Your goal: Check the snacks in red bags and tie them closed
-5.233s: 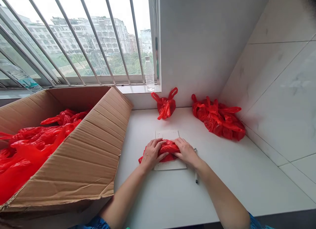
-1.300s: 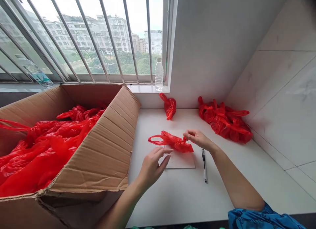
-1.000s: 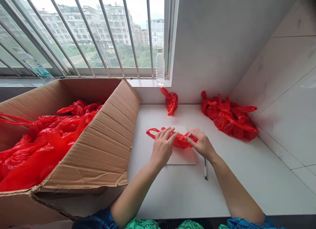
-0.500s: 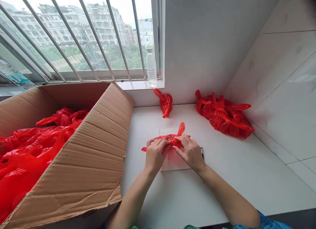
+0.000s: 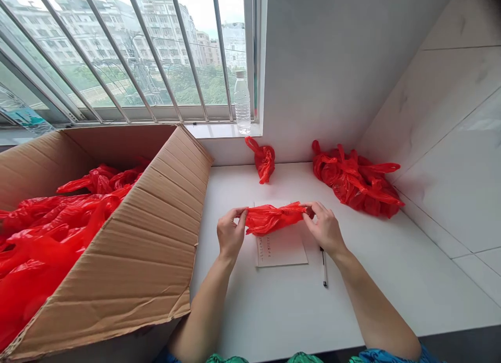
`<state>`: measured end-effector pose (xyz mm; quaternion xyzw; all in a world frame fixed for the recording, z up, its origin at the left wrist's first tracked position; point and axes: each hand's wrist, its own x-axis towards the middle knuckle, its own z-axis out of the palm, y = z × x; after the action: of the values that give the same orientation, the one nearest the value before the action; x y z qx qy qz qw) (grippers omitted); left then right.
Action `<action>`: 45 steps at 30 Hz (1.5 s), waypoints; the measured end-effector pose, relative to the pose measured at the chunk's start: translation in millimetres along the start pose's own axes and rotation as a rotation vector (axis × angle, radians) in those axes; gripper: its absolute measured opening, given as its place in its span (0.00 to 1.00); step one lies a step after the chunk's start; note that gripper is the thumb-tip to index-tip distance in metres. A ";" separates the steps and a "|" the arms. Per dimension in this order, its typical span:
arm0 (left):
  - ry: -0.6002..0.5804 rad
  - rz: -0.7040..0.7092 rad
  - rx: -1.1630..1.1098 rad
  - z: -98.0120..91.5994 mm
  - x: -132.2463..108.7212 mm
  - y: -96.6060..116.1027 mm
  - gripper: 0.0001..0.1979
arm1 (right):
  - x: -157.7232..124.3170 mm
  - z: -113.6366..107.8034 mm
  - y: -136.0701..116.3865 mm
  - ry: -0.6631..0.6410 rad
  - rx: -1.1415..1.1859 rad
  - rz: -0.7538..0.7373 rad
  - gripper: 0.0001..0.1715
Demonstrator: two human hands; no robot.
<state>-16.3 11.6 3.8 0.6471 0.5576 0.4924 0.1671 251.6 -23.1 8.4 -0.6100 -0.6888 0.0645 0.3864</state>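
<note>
A red plastic bag (image 5: 274, 218) is stretched lengthwise between my two hands, gathered into a long crumpled strip. My left hand (image 5: 230, 231) pinches its left end between thumb and fingers. At the opposite end, my right hand (image 5: 324, 227) grips the bag the same way. Beneath the bag lies a white sheet or pad of paper (image 5: 284, 250) with small rows of writing down its left side; its upper part is mostly covered. Close by my right wrist, a pen (image 5: 324, 269) rests on the white table (image 5: 266, 311).
At left stands an open cardboard box (image 5: 156, 237) with red plastic bags (image 5: 50, 227) inside. A small knotted red bag (image 5: 264, 162) lies by the wall, and a red bag pile (image 5: 356, 180) sits at right. A clear bottle (image 5: 242, 104) stands on the sill by the barred window.
My hands have moved apart from the bag's middle to its two ends, pulling it out into a long strip. The paper and the pen show more now.
</note>
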 end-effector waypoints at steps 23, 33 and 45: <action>0.057 0.169 0.116 -6.9 -2.9 13.8 0.10 | -0.6 -3.1 -11.1 0.154 0.049 -0.055 0.14; -0.123 0.178 -0.070 -8.6 -12.5 38.5 0.32 | -6.0 -9.7 -25.4 0.097 0.264 0.012 0.16; -0.396 0.361 0.371 -15.1 -19.1 40.0 0.07 | -18.8 -32.2 -75.9 -0.415 0.329 -0.197 0.10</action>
<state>-4.3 -23.3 32.8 0.8381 0.4707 0.2688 0.0614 210.5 -70.9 64.8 -0.4429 -0.7894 0.2612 0.3354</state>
